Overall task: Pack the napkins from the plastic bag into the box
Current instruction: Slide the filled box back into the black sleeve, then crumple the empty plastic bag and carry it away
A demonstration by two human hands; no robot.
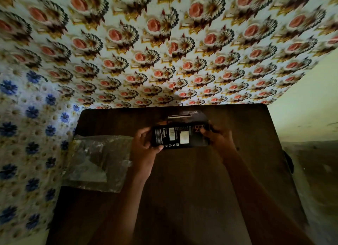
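Observation:
A black box [181,136] with white labels and a barcode is held just above the dark wooden table [182,189], near its far middle. My left hand [146,144] grips the box's left end and my right hand [217,136] grips its right end. A slot shows in the box's far top face. To the left lies a crumpled clear plastic bag [98,162], hanging over the table's left edge, with dark and pale contents dimly visible inside. I cannot make out separate napkins.
The table stands against a wall with red-flower wallpaper [164,52]. On the left is a blue-flower patterned surface [27,135]. A pale wall and dim floor lie to the right. The scene is dark.

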